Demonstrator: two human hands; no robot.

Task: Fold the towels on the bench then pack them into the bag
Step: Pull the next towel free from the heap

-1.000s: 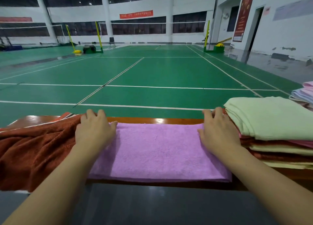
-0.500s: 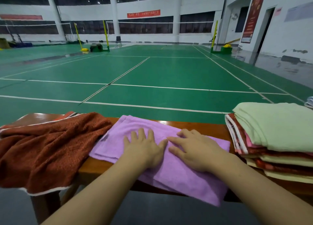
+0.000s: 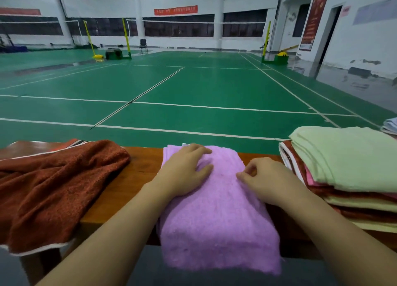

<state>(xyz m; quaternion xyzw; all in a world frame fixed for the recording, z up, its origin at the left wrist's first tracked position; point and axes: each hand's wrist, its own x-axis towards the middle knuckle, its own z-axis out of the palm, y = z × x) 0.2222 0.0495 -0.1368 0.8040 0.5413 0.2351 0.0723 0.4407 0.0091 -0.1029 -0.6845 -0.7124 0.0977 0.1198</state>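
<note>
Purple towel lying lengthwise between two hands, stack waiting to the right

Off to the left of both hands a brown towel (image 3: 53,184) sits crumpled on the bench (image 3: 137,174); the left hand (image 3: 184,171) presses flat, fingers straight, on the far end of the purple towel (image 3: 217,217), whose long axis runs away from the person and droops over the near edge. The right hand (image 3: 264,178) rests beside it with fingers curled (whether they pinch cloth, I cannot tell). It is nearer the folded stack (image 3: 348,163), just beyond. No bag shows.

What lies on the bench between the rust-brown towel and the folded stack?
In the head view: bare bench, then the purple towel under both hands.
</note>
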